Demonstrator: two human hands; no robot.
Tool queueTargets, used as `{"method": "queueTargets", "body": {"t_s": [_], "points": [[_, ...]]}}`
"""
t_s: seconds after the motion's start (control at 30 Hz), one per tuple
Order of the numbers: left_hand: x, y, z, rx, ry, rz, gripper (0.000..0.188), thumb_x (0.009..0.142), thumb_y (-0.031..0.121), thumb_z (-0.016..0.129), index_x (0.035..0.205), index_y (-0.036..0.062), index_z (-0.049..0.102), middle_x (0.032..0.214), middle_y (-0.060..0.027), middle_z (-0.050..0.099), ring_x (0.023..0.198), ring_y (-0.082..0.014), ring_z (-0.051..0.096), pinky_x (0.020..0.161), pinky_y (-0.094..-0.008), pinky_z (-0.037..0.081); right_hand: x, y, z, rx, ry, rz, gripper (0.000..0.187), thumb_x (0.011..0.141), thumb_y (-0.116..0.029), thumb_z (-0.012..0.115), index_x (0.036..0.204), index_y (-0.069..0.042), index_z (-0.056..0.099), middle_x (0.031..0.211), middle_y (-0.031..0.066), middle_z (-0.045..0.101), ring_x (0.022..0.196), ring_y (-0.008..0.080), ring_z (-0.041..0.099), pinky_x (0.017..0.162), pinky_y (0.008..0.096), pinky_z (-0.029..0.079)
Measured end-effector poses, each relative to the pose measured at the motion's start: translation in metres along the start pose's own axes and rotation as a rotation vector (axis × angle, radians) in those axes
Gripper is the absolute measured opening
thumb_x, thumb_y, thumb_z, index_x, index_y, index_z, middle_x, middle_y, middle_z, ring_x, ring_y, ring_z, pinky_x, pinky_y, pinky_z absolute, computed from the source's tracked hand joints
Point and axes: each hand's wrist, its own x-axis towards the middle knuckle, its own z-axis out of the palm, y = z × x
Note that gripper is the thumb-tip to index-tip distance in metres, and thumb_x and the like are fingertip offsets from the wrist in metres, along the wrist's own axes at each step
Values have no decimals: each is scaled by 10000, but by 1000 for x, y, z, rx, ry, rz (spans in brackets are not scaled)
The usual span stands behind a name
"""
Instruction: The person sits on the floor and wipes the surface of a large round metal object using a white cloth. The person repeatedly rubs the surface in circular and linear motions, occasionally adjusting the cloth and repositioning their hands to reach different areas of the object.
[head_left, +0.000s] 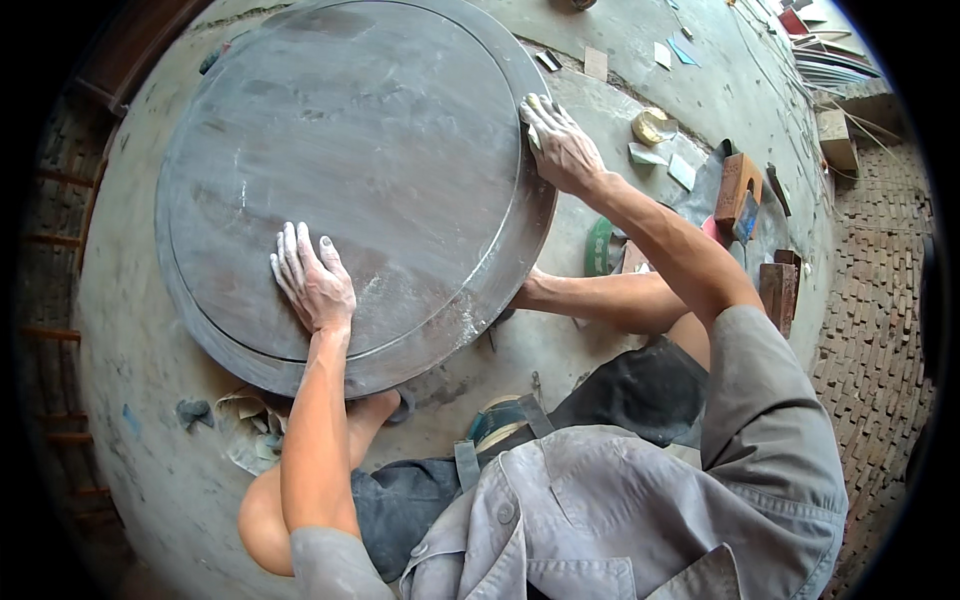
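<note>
A large round dark wooden tabletop [400, 190] with a groove near its rim lies before me, smeared with pale dust. My left hand [315, 280] rests flat on its near left part, fingers stretched out and dusted white. At the right edge, my right hand [560, 145] presses its fingers against the rim. A small pale piece, which looks like folded sandpaper [534, 138], shows under those fingers, mostly hidden by them. Both hands carry white powder.
On the concrete floor right of the tabletop lie a pale round bowl [654, 126], paper pieces [681, 172], a wooden block plane [738, 195], a green roll [598, 248] and wooden blocks [778, 290]. A crumpled cloth [245, 430] lies at lower left. My legs flank the near edge.
</note>
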Motion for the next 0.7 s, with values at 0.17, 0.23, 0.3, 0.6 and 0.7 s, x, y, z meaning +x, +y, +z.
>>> {"method": "queueTargets", "body": {"t_s": [0.17,0.23,0.3,0.6,0.7], "points": [[-3,-4,-3,43,18,-6,484,1086,335,482,1467,37,517,1547,-157,495,1477,-328,411,1242,-509,268,-42,-28,-3,-5,-54,-39,469,1032,-180,493,1427,71,519,1537,267,484,1463,390,435,1251,465,306],[-1,-4,-3,34,16,-4,489,1093,346,469,1472,40,515,1551,-156,498,1477,-327,412,1239,-499,266,-18,-10,-1,-18,-23,-43,466,1030,-179,493,1425,67,523,1529,267,492,1460,391,438,1249,461,309],[1,-3,1,17,15,5,486,1089,340,478,1470,42,519,1553,-156,497,1476,-327,413,1238,-500,269,3,0,0,-24,-6,-45,454,1034,-174,476,1410,73,530,1497,292,508,1447,402,447,1231,453,336],[-1,0,1,-3,23,6,487,1080,336,489,1468,42,517,1544,-152,497,1470,-326,419,1245,-510,260,-8,2,-2,-45,-15,-34,487,1047,-222,458,1438,63,509,1516,272,505,1456,386,445,1246,447,311],[-1,-1,2,-5,12,7,492,1079,339,488,1471,42,512,1547,-154,491,1475,-325,411,1249,-514,254,-17,-14,2,-52,-40,24,506,1012,-130,468,1483,54,466,1545,306,448,1469,425,409,1236,458,331]]}}
